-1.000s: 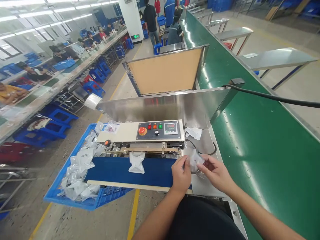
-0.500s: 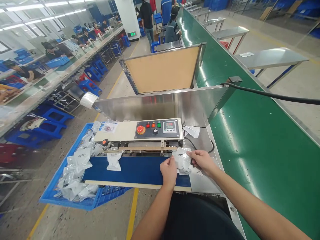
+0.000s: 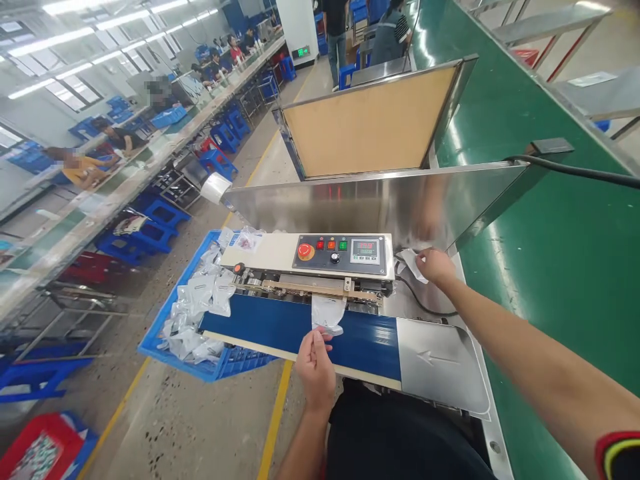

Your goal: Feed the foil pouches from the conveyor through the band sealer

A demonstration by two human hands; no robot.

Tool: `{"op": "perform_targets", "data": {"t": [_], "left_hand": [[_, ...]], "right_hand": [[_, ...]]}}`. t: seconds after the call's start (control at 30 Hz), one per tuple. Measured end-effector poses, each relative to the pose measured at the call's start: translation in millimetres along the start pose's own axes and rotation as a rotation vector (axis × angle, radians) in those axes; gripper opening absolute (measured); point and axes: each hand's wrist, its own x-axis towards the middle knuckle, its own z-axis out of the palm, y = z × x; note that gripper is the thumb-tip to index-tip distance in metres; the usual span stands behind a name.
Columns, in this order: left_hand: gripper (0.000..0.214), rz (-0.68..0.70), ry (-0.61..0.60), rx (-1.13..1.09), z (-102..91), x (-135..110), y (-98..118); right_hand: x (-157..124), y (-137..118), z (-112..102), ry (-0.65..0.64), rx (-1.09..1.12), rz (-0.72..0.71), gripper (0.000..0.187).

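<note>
A white plastic bag hangs from the sealing strip of a band sealer, over the blue conveyor belt. At its lower edge is my left hand, fingers pinched together on the bag's bottom corner. My right hand reaches to the metal plate behind the machine's right end. Its thumb and fingers close on another white bag lying there. Left of the belt, a blue crate holds several filled white bags.
An upright steel panel stands behind the sealer, with a black cable over its right end. A steel infeed plate joins the belt on the right. Beyond runs a green conveyor. People sit along a bench at left.
The bag both hands held at the sealer's right end has moved left along the strip. My right hand has left it for the bag behind. The earlier bag is off the belt's left end.
</note>
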Motion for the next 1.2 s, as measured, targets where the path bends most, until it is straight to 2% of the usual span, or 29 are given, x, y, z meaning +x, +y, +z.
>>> {"op": "perform_targets", "data": {"t": [0.1,0.17,0.2,0.27,0.37,0.43,0.5,0.57,0.67,0.77,0.87,0.97,1.03,1.1,1.17,1.2], "left_hand": [[0.045,0.099,-0.130,-0.019,19.5,-6,5],[0.038,0.203,-0.266,-0.006,43.3,-7,11],[0.035,0.259,-0.333,0.000,57.1,-7,14],[0.038,0.354,-0.440,-0.006,84.7,-6,23],[0.036,0.408,-0.604,-0.046,116.4,-7,34],[0.038,0.391,-0.684,-0.054,126.4,-10,37],[0.046,0.342,-0.714,-0.057,128.4,-15,35],[0.048,0.284,-0.729,-0.069,126.2,-20,29],[0.050,0.174,-0.755,-0.070,123.3,-24,15],[0.058,-0.056,-0.656,-0.044,124.8,-20,1],[0.060,-0.254,-0.529,-0.065,124.8,-9,-8],[0.060,-0.319,-0.433,-0.116,116.2,7,-12],[0.058,-0.334,-0.393,-0.134,104.4,21,-14],[0.056,-0.335,-0.386,-0.125,88.0,35,-17],[0.051,-0.306,-0.354,-0.093,67.5,47,-20],[0.049,-0.281,-0.302,-0.078,56.2,51,-20]], "right_hand": [[-40,7,-17,0.257,0.137,-0.151,0.020],[-84,4,-30,0.425,0.295,-0.295,0.021],[-109,-1,-35,0.453,0.367,-0.337,0.023],[-160,-13,-42,0.409,0.484,-0.347,0.030],[-220,-29,-42,0.238,0.645,-0.351,0.038],[-242,-33,-40,0.129,0.775,-0.302,0.041],[-252,-31,-39,0.066,0.921,-0.174,0.045],[-252,-23,-39,0.030,1.007,-0.041,0.054],[-243,-9,-39,-0.014,0.947,0.055,0.058],[-229,-4,-32,-0.043,0.944,0.188,0.059],[-216,-15,-19,-0.119,1.051,0.328,0.059],[-203,-31,-9,-0.285,1.106,0.330,0.056],[-186,-33,-8,-0.376,1.004,0.276,0.054],[-159,-28,-10,-0.333,0.806,0.223,0.053],[-123,-23,-12,-0.175,0.602,0.168,0.043],[-104,-22,-12,-0.098,0.489,0.118,0.039]]}}
